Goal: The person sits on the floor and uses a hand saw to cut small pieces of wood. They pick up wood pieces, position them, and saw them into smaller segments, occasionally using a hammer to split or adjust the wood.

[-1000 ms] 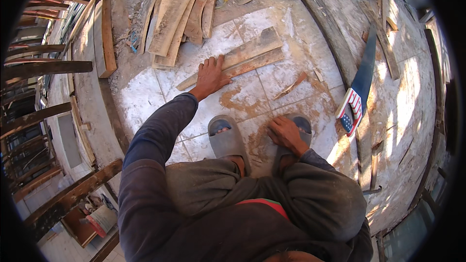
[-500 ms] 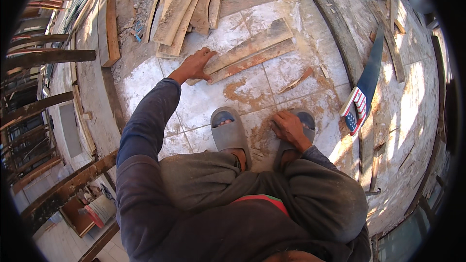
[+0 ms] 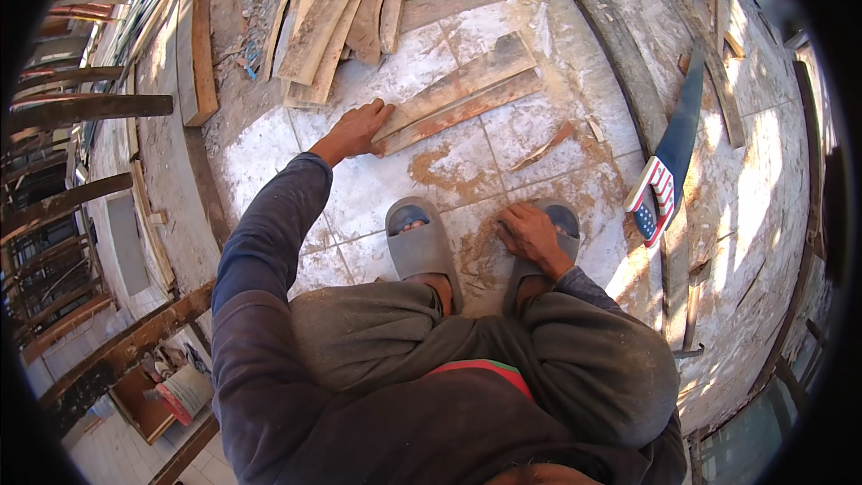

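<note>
At the left end of two wooden boards [image 3: 467, 94] lying side by side on the dusty tiles, my left hand [image 3: 356, 130] closes its fingers and thumb round the ends. The farther board is wider and pale, and the nearer one is narrow with reddish stains. My right hand [image 3: 536, 236] hangs beside my right sandal [image 3: 564, 220], its fingers loosely bent and slightly apart, with nothing seen in them. My left sandal [image 3: 420, 247] stands flat on the tiles. A handsaw [image 3: 672, 162] with a red, white and blue handle lies on the right.
Several loose planks [image 3: 328, 22] are piled ahead on the left. A thick timber [image 3: 193, 63] lies left of them. A long dark beam [image 3: 611, 45] runs along the right side. Near the saw is a hammer-like tool [image 3: 693, 314]. A wood splinter [image 3: 546, 144] and sawdust litter the tiles.
My left hand has gone from spread fingers to a closed grip on the board ends. The boards and my right hand show little change; the whole view has shifted slightly.
</note>
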Demonstrator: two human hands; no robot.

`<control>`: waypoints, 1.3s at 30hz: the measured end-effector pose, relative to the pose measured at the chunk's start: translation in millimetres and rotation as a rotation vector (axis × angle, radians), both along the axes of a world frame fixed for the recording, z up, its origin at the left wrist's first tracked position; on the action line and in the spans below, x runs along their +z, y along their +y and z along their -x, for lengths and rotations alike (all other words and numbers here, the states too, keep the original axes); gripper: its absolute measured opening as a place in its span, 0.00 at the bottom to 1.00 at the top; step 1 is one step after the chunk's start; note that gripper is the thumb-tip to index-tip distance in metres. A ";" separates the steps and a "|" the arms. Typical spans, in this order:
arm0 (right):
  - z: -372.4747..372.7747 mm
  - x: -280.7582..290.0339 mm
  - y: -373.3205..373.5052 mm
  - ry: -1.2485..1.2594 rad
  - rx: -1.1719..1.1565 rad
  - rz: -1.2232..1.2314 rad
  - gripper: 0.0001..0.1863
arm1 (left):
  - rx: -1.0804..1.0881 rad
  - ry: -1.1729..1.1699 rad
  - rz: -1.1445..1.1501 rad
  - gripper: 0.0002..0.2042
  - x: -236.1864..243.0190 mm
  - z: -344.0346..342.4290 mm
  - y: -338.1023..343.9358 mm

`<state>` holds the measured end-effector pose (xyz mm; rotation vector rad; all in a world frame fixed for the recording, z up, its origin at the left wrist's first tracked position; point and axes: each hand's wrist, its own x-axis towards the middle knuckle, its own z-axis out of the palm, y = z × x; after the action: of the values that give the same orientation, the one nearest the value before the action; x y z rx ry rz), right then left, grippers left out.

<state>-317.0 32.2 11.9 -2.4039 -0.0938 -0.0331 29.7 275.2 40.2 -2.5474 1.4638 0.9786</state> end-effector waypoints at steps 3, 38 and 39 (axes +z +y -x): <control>-0.1 -0.5 0.6 -0.003 -0.008 0.012 0.09 | -0.006 -0.011 0.020 0.48 -2.2 0.8 2.7; -0.4 0.2 1.6 -0.002 0.000 0.015 0.08 | 0.077 -0.147 -0.318 0.28 -17.3 -21.9 8.5; -0.6 0.4 1.5 -0.002 0.001 0.013 0.08 | 0.074 -0.150 -0.318 0.28 -17.1 -21.8 8.0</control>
<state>-316.4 33.7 12.4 -2.4168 -0.0965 -0.0338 51.5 283.2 23.1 -2.3978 1.0850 0.9213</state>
